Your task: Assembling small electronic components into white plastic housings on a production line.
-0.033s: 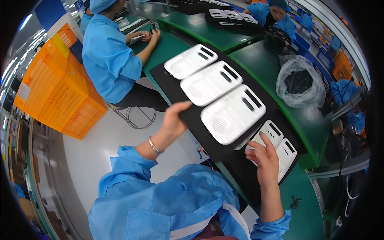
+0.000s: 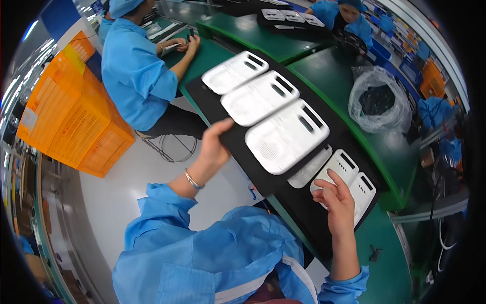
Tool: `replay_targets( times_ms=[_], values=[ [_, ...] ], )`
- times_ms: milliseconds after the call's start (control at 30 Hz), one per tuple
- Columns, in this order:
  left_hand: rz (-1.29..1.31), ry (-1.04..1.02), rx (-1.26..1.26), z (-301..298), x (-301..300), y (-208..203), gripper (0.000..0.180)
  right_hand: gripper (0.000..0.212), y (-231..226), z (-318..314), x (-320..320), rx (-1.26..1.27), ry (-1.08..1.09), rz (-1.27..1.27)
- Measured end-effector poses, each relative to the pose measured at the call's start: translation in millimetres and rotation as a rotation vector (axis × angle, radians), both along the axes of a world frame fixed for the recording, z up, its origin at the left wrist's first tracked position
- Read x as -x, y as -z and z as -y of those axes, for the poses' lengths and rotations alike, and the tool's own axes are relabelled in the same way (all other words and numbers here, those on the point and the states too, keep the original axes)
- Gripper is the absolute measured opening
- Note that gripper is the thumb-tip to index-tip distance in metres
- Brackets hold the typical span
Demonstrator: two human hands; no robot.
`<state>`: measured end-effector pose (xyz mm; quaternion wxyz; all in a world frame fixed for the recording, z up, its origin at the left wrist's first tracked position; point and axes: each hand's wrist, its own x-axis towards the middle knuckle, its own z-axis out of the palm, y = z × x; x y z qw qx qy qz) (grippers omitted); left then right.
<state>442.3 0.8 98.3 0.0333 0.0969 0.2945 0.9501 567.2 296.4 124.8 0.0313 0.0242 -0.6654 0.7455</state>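
Note:
My left hand [image 2: 212, 149] grips the near edge of a black mat [image 2: 237, 144], thumb on top and the other fingers hidden from view. Three white plastic housings [image 2: 291, 134] lie in a row on this mat, each with a dark slot and a round speaker grille or disc. My right hand [image 2: 336, 205], fingers apart and partly bent, is over white housings [image 2: 345, 163] on a second black mat [image 2: 298, 213]; whether a fingertip touches one I cannot tell. Between the two groups shows part of another pale housing [image 2: 308, 169].
A clear plastic bag [image 2: 379, 101] with dark contents stands on the green bench [image 2: 331, 76] beyond a raised green edge. Small black pieces [image 2: 375, 253] lie at the near right. On the left are a seated co-worker [image 2: 139, 66] and orange crates [image 2: 76, 111]; another person [image 2: 349, 20] sits across.
The upper mat and its three housings have shifted up and left along with my left hand, uncovering more of the pale housing. My right hand has barely moved.

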Motion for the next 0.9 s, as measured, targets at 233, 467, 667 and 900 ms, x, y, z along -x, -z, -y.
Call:
replay_targets(
  times_ms=[233, 467, 667, 900],
  values=[
    [0.021, -0.215, -0.014, 19, 89, 36, 0.032, 0.032, 25, -121, -49, -0.104, 0.293, -0.033],
    [0.215, -0.206, 0.258, 48, 167, 90, 0.021, 0.031, 31, -186, -107, -0.167, 0.700, -0.064],
    [0.156, -0.429, 0.728, 134, 175, 104, 0.011, 0.030, 51, -238, -161, -0.357, 0.998, -0.024],
    [-0.478, -0.607, 1.061, -21, 158, 33, 0.048, 0.033, 76, -265, -181, -0.837, 1.158, 0.201]
  ],
)
